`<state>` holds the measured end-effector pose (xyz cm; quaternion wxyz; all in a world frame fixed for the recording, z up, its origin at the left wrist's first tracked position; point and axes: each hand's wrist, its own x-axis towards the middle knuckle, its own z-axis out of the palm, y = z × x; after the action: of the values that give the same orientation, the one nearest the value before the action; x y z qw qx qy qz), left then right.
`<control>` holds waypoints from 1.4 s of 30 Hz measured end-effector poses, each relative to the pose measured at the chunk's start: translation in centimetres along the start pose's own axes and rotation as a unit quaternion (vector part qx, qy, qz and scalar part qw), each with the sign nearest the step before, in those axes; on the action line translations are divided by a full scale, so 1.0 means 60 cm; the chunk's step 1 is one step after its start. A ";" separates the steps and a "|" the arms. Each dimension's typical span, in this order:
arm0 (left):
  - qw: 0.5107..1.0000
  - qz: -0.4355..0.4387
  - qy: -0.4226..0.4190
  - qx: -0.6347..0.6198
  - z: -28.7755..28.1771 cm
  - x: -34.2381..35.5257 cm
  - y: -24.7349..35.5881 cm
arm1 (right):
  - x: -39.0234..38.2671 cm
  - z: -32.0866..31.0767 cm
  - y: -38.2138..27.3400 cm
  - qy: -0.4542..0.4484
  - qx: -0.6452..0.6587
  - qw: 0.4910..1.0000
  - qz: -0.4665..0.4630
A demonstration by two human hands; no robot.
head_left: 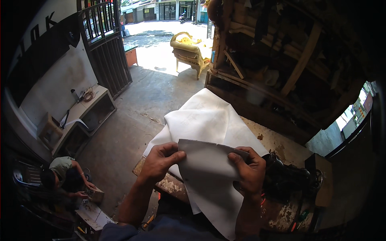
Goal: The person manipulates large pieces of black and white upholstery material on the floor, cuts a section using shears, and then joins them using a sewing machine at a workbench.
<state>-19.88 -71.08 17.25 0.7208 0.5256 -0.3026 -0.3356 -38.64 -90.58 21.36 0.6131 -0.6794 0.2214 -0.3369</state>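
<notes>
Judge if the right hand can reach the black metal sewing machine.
Likely yes: nothing visible blocks the way from the right hand to the sewing machine at its right, though it pinches the flat grey sheet.

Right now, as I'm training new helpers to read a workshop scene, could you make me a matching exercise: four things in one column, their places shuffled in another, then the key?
Things:
1. Grey sheet
2. Black sewing machine
3. Upholstered chair
4. Coiled cord

Places:
A. On the pale cabinet by the left wall
B. At the edge of the sunlight
C. Held by the left hand and the right hand
D. On the worktable, to the right of both hands

Right pairs: 1-C, 2-D, 3-B, 4-A
</notes>
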 end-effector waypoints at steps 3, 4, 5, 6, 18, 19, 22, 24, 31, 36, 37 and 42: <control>0.999 0.014 0.032 -0.035 0.005 0.013 -0.009 | -0.001 -0.008 0.003 0.015 0.001 1.000 -0.012; 0.998 0.021 0.043 -0.048 0.010 0.018 -0.011 | 0.000 -0.011 0.001 0.018 -0.003 1.000 -0.022; 0.995 0.032 0.065 -0.067 0.017 0.022 -0.008 | -0.002 -0.016 -0.001 0.023 -0.005 0.999 -0.029; 0.992 0.042 0.083 -0.086 0.027 0.029 -0.004 | -0.003 -0.024 -0.005 0.031 -0.007 0.999 -0.036; 0.984 0.168 0.063 0.014 0.030 0.016 0.097 | -0.072 0.056 -0.062 0.086 0.142 0.918 -0.359; 0.899 0.261 0.305 0.178 0.064 0.023 0.137 | -0.091 0.057 -0.049 0.062 0.173 0.924 -0.336; 0.745 0.461 0.187 0.445 0.198 0.061 0.246 | -0.142 0.027 -0.009 0.046 0.219 0.945 -0.238; 0.688 0.407 -0.106 0.591 0.291 0.089 0.270 | -0.192 0.032 0.028 0.041 0.253 0.961 -0.106; 0.520 0.026 -0.455 0.722 0.301 0.192 -0.177 | -0.296 0.016 0.282 0.217 0.108 0.957 0.160; 0.612 0.066 -0.414 0.671 0.246 0.178 -0.218 | -0.308 -0.005 0.239 0.216 0.054 0.942 0.252; 0.626 0.061 -0.412 0.659 0.238 0.179 -0.218 | -0.306 -0.010 0.228 0.204 0.042 0.944 0.257; 0.601 0.139 -0.381 0.689 0.210 0.187 -0.223 | -0.304 -0.005 0.231 0.189 -0.011 0.957 0.221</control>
<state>-25.40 -90.07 8.65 0.0024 0.6424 -0.7606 -0.0938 -49.63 -79.85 4.36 0.6119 -0.5437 0.4818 -0.3127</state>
